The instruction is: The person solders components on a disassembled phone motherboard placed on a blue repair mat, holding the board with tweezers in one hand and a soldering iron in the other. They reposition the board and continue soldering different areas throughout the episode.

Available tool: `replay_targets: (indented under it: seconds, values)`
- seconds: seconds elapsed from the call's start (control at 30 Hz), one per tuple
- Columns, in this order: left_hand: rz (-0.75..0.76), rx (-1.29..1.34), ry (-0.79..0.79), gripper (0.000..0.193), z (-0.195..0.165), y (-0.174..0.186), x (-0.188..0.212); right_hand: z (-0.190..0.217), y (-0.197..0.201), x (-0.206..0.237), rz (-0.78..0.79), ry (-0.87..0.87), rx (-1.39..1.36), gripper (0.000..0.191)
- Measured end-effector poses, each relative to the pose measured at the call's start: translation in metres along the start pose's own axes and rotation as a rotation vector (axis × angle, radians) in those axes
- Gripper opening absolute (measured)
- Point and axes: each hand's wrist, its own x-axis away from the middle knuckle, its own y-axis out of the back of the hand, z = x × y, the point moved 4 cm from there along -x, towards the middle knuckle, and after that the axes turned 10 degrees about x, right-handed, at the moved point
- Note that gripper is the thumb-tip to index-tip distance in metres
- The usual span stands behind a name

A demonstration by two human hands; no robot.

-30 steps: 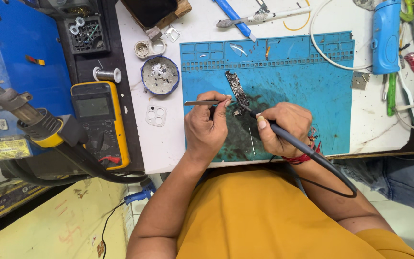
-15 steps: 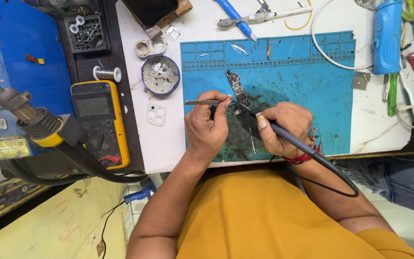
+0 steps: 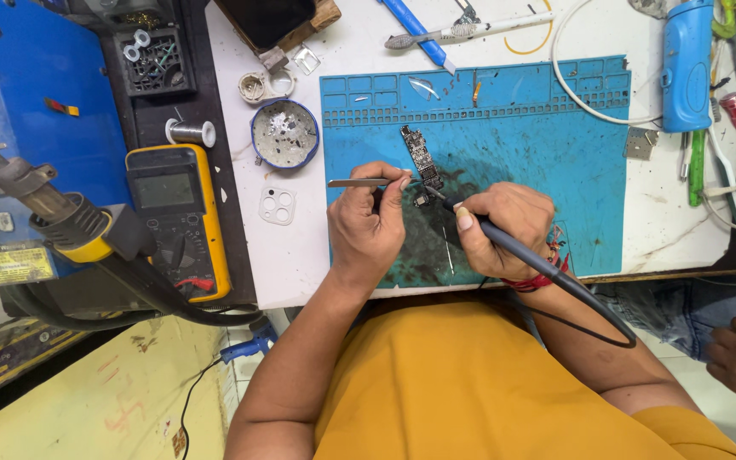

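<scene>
- Tweezers [image 3: 366,182], thin bright metal, lay pinched in the fingers of the left hand [image 3: 370,226], tips pointing right toward the narrow dark circuit board [image 3: 420,158].
- Right hand [image 3: 504,230] gripped a soldering iron [image 3: 521,253], its fingers closed round the smooth black handle, the tip down at the board's lower end; a black cord trailed off toward the person's right.
- Circuit board lay slantwise on the blue rubbery mat [image 3: 555,153], which was ridged with small moulded compartments along its far edge and smeared dark beneath the hands.
- Mat covered much of the scuffed white table [image 3: 300,255].
- Left of the mat sat a round blue-rimmed tin [image 3: 284,134] with grey residue and a pale square camera frame [image 3: 277,205] with round holes.
- Yellow-cased multimeter [image 3: 179,217] lay further left.
</scene>
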Motion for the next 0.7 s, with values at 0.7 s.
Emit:
replay_targets:
  seconds: [0.7]
  values:
    - [0.155, 0.233, 0.193, 0.017, 0.018, 0.006, -0.043, -0.005, 0.01, 0.008, -0.084, -0.056, 0.082, 0.015]
